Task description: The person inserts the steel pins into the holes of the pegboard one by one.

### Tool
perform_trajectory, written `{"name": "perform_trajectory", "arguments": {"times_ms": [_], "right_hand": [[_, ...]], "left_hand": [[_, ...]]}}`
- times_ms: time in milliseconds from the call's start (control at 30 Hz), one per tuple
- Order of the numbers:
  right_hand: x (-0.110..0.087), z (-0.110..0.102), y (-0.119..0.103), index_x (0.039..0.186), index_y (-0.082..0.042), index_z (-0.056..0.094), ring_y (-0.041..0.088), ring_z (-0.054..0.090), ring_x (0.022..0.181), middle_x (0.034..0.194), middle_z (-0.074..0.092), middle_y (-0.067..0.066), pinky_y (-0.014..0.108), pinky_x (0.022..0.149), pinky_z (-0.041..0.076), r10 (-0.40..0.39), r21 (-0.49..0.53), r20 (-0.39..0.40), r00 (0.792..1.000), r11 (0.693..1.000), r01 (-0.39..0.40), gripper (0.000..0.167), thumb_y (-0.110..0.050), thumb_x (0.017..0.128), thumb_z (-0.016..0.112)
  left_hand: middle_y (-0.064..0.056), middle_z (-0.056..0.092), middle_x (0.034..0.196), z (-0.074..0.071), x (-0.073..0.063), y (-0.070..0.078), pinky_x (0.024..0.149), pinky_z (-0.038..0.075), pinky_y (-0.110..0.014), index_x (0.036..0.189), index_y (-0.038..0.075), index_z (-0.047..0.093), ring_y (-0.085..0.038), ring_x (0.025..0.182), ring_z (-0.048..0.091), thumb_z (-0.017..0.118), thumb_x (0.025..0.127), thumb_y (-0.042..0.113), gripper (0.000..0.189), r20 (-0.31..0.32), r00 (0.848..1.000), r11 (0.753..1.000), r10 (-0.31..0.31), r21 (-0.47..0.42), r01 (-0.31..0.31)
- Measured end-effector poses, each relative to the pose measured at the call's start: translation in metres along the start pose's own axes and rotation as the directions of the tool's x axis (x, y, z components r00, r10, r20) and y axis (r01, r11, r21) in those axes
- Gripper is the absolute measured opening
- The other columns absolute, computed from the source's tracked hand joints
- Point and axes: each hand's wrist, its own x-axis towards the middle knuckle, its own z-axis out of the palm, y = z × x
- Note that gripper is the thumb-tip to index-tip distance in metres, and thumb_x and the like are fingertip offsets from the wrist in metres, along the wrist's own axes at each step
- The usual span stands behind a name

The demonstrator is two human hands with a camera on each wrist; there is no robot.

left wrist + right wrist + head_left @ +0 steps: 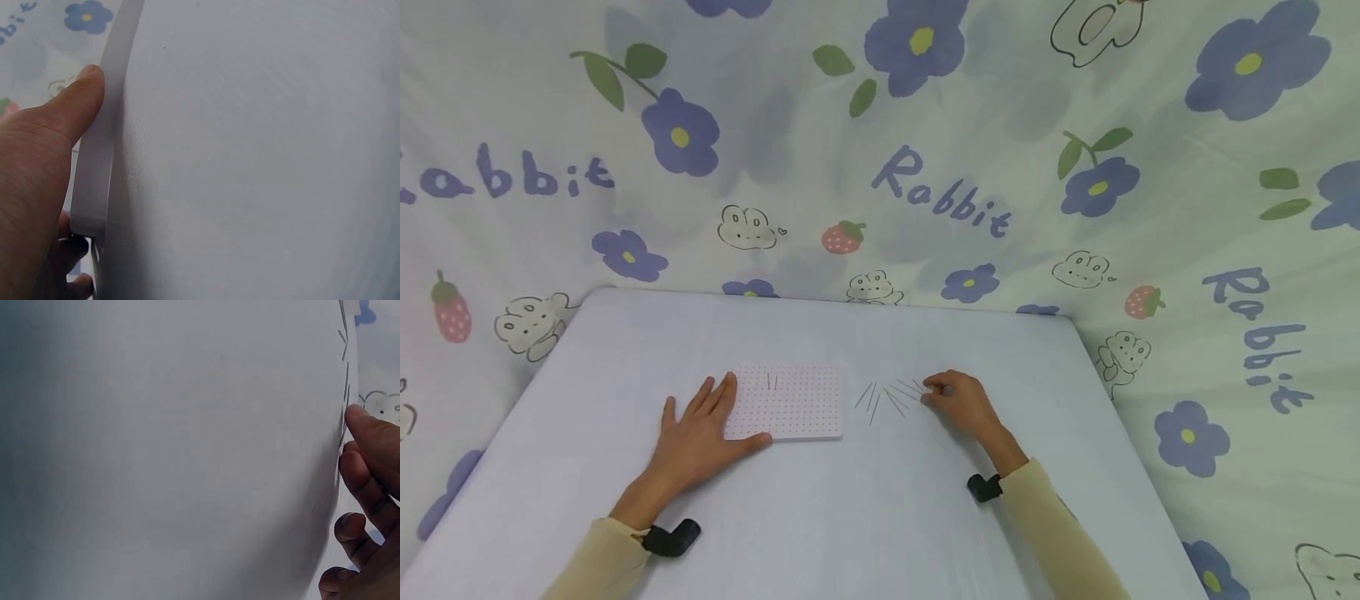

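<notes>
A white board with a grid of small holes lies on the table. Two thin dark sticks show as short parallel lines in its upper part. My left hand rests spread at the board's left side, its thumb along the near edge; the left wrist view shows that thumb against the board's side wall. Right of the board, several thin dark sticks lie fanned out. At their right end is my right hand, fingers bent, thumb and forefinger slightly apart, fingertips right by the stick ends.
A white cloth covers the table. Behind it and at both sides hangs a pale curtain printed with flowers, rabbits and strawberries. Each wrist wears a black camera.
</notes>
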Motion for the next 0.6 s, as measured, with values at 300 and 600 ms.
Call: {"name": "perform_trajectory", "arguments": {"times_ms": [300,600], "right_hand": [[0.0077,-0.0025,0.0017,0.112,-0.017,0.076,0.013,0.059,0.086,0.084,0.067,-0.01,0.037,0.085,0.05,0.015,-0.063,0.038,0.999,0.998,-0.013,0.025,-0.023,0.088,0.08],[0.0103,-0.0062,-0.001,0.108,-0.019,0.078,0.018,0.066,0.101,0.097,0.073,-0.006,0.041,0.093,0.051,0.024,-0.07,0.037,0.999,0.997,-0.021,0.018,-0.022,0.09,0.077]], "left_hand": [[-0.023,0.023,0.164,-0.0019,-0.0002,0.002,0.111,-0.006,-0.076,0.16,0.0,0.015,-0.044,0.152,0.014,0.051,0.079,0.087,0.125,-0.005,1.0,1.0,0.003,0.005,-0.003],[-0.023,0.023,0.164,-0.0002,-0.0005,0.0006,0.11,-0.006,-0.077,0.16,-0.001,0.015,-0.044,0.152,0.015,0.051,0.078,0.087,0.125,-0.008,1.0,1.0,0.005,0.008,-0.004]]}}
